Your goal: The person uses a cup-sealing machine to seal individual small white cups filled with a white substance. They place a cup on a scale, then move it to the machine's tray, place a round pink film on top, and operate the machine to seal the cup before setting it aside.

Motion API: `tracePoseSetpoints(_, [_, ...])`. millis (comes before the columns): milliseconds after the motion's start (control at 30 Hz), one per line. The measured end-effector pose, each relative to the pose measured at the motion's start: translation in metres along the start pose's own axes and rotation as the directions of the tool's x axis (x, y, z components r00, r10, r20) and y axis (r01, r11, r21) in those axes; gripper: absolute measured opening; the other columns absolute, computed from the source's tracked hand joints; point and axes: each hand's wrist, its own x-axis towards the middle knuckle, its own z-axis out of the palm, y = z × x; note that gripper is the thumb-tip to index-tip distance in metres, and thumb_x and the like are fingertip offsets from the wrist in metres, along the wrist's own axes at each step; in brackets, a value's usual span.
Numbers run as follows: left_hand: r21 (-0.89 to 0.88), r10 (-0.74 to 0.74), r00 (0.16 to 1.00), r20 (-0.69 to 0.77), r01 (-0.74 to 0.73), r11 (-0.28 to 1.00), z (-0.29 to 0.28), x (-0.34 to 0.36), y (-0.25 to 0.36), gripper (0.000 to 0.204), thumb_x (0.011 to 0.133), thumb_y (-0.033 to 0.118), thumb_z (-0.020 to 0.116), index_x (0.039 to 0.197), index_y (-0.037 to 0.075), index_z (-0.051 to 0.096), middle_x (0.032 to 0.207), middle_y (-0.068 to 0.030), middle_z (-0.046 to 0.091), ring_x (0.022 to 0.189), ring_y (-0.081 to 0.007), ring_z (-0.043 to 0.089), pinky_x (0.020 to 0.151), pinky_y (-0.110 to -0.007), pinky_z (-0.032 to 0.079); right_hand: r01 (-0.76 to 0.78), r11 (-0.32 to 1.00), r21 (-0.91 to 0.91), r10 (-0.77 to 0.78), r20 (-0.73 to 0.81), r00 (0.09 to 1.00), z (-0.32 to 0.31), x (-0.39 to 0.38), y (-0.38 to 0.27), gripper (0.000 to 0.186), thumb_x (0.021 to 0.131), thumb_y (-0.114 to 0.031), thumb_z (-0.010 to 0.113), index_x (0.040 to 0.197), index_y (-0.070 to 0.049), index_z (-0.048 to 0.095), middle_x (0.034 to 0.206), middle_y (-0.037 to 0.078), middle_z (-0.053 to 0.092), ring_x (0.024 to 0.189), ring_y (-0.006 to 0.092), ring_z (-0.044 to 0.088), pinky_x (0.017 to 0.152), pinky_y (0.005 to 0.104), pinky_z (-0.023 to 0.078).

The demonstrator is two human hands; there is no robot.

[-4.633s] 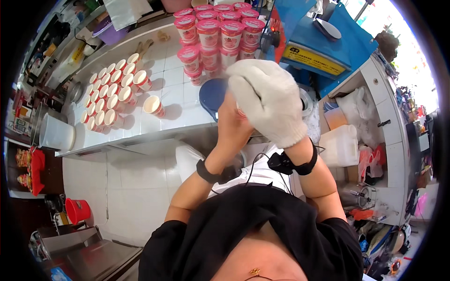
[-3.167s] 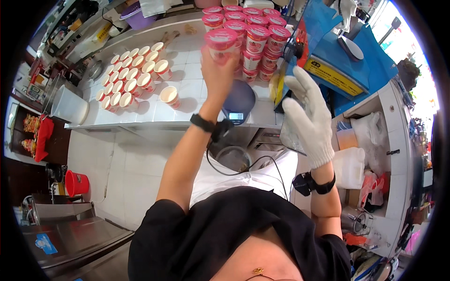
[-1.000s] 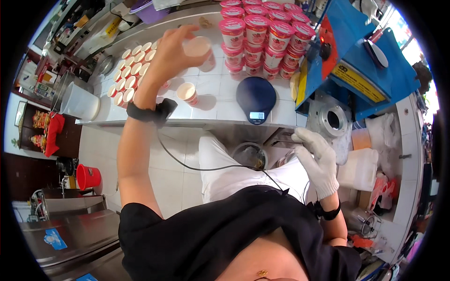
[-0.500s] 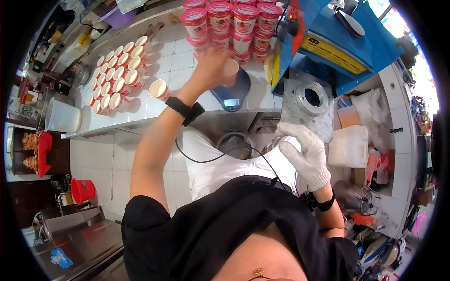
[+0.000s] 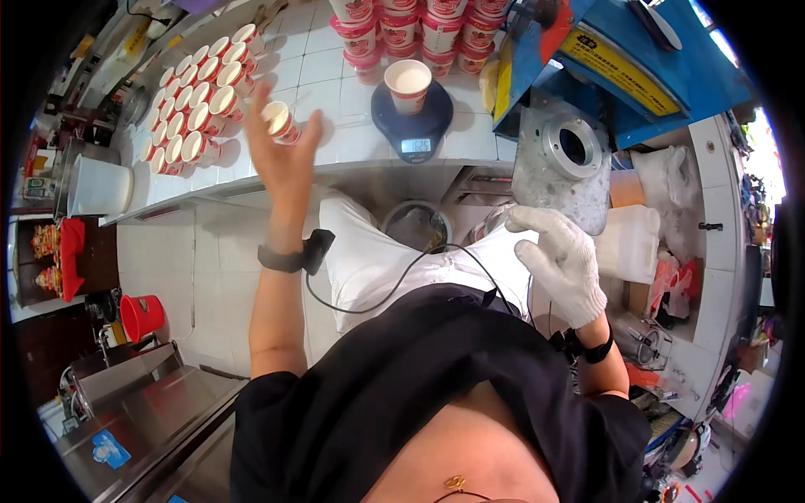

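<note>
A filled paper cup (image 5: 409, 102) stands upright on a dark blue digital scale (image 5: 436, 126) with a lit display. My bare left hand (image 5: 283, 163) is off to the left, open with fingers spread and nothing in it. Just beyond its palm is a single filled cup (image 5: 288, 134), red and white, partly framed by the thumb and fingers; whether they touch it I cannot tell. My right hand (image 5: 560, 264), in a white knit glove, hangs open over my right thigh, thumb and fingers apart, below a metal plate with a round ring (image 5: 543, 189).
Rows of filled open cups (image 5: 199, 119) stand on the white tiled counter (image 5: 323, 75) at left. Stacked pink-lidded cups (image 5: 398, 29) rise at the back. A blue machine (image 5: 620, 50) is at right. A bin (image 5: 417, 225) sits below the counter; a cable crosses my lap.
My left hand has let go of the cup on the scale and moved left, toward the lone cup. The scale's display has changed. My right hand stays much the same.
</note>
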Motion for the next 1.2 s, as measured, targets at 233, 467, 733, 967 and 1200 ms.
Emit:
tracePoseSetpoints(233, [0.016,-0.347,0.923,-0.166,0.355,0.935,-0.008,-0.034,-0.076,0.107,0.077,0.028,0.093,0.160,0.003,0.030,0.155,-0.0207,0.047,0.141,-0.0316,0.049,0.110,-0.047,0.042,-0.057,0.991,0.124,0.033,0.183,0.982,0.020,0.010,-0.008,0.037,0.088,-0.011,0.075,0.124,-0.004,0.073,0.112,0.012,0.076,0.106,0.0267,0.073,0.095,0.0363,0.055])
tracePoseSetpoints(467, [-0.050,-0.455,0.884,-0.110,0.452,0.890,0.018,-0.036,-0.133,0.106,0.073,0.032,0.094,0.156,-0.003,0.037,0.140,-0.0223,0.062,0.129,-0.0322,0.061,0.104,-0.043,0.048,-0.303,0.906,0.297,0.155,0.432,0.888,0.061,0.060,-0.029,0.037,0.097,-0.015,0.071,0.132,0.000,0.069,0.121,0.011,0.075,0.112,0.0159,0.071,0.097,0.0301,0.054])
tracePoseSetpoints(733, [-0.098,-0.454,0.886,-0.098,0.446,0.890,0.020,-0.019,-0.110,0.064,0.074,0.031,0.093,0.126,0.005,0.069,0.120,-0.0113,0.075,0.110,-0.0253,0.070,0.095,-0.040,0.053,-0.356,0.632,0.688,0.197,0.302,0.933,0.147,0.134,-0.031,0.060,0.101,-0.027,0.070,0.148,0.004,0.052,0.121,0.008,0.069,0.101,0.0125,0.066,0.093,0.0284,0.053])
tracePoseSetpoints(967, [-0.219,-0.328,0.941,0.081,0.338,0.915,0.018,-0.026,-0.023,0.068,0.072,0.025,0.094,0.131,0.005,0.067,0.124,-0.0128,0.074,0.113,-0.0262,0.069,0.096,-0.041,0.053,-0.231,0.607,0.761,0.265,0.081,0.961,0.172,0.197,-0.019,0.058,0.100,-0.031,0.072,0.145,0.003,0.056,0.110,0.006,0.068,0.093,0.0119,0.064,0.086,0.0269,0.053])
tracePoseSetpoints(1200, [-0.252,-0.300,0.943,0.147,0.329,0.910,0.032,-0.032,0.005,0.067,0.071,0.019,0.093,0.131,0.005,0.067,0.126,-0.0164,0.071,0.118,-0.0336,0.067,0.101,-0.043,0.053,0.212,0.970,0.120,-0.195,-0.137,0.971,0.137,0.163,-0.046,0.024,0.102,-0.026,0.067,0.110,-0.006,0.075,0.095,0.010,0.073,0.089,0.0179,0.071,0.081,0.0314,0.054])
